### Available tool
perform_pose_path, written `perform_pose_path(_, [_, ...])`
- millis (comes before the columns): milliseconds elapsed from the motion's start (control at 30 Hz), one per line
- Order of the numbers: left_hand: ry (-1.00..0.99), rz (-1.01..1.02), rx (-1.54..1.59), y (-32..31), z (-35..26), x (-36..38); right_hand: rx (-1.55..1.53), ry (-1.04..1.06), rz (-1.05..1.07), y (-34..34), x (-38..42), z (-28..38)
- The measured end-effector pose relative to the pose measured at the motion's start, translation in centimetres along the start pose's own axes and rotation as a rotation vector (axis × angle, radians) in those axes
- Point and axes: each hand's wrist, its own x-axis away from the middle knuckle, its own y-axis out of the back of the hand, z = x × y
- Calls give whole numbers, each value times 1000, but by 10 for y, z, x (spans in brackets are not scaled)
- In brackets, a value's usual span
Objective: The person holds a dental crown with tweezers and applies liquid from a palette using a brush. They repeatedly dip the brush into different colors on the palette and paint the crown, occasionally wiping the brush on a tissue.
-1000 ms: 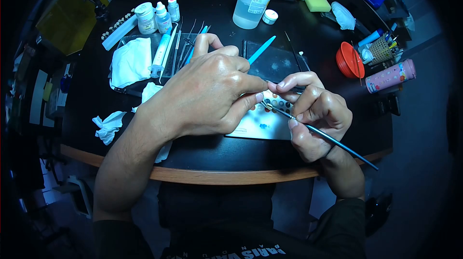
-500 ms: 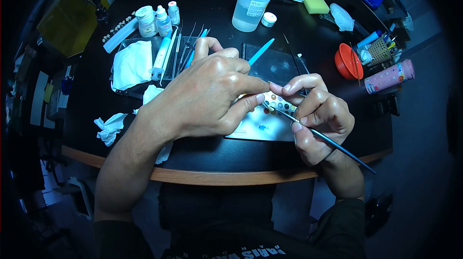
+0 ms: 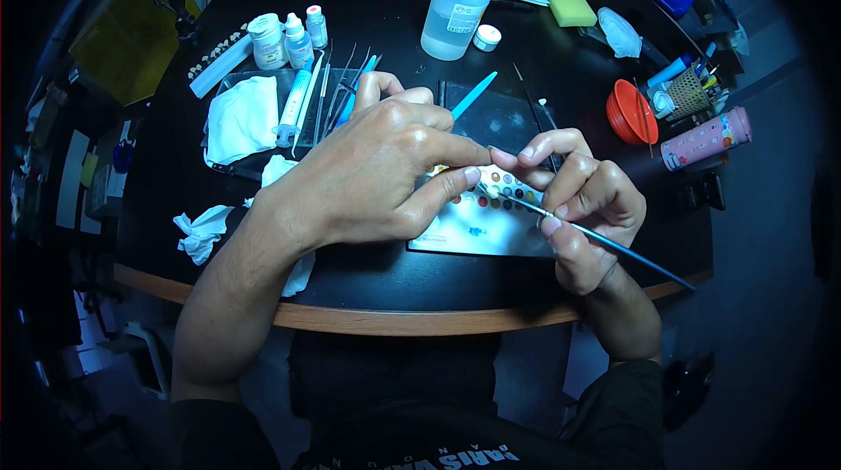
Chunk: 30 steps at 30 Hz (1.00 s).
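Note:
My right hand (image 3: 589,216) holds a thin paintbrush (image 3: 618,248) between thumb and fingers. Its dark handle slants down to the right, and its tip lies close to my left thumb. My left hand (image 3: 385,163) is closed, thumb and index finger nearly together. Whatever small thing sits in that pinch is too hidden to make out. My right index fingertip touches or almost touches the left index fingertip. Beneath both hands lies a white card (image 3: 451,238) with rows of coloured dots and a blue smear, partly covered by the fingers.
Slim tools and a folded white cloth (image 3: 241,120) lie on a dark tray at left, with small bottles (image 3: 298,39) behind. A large clear bottle (image 3: 457,10) stands at the back. Red bowls (image 3: 629,113) and a pink flask (image 3: 708,139) are at right. Crumpled tissue (image 3: 203,233) lies front left.
My right hand and the paintbrush have shifted slightly right, with the brush's rear end a little higher. My left hand holds almost the same pose.

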Motion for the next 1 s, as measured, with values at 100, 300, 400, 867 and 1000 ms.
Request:
perform_pose_path(100, [-10,-10,0,-1,0,0,-17,-9,-25,2,1,-4])
perform_pose_path(300, [-13,-15,13,-1,0,0,28,0,-12,1,0,-4])
perform_pose_path(400, [-6,-5,22,-1,0,0,12,-1,21,4,-1,-4])
perform_pose_path(867, [28,33,74,2,0,0,-23,-38,-17,2,0,-4])
perform_pose_path(1000, [29,34,82,1,1,0,-46,-27,14,5,0,-6])
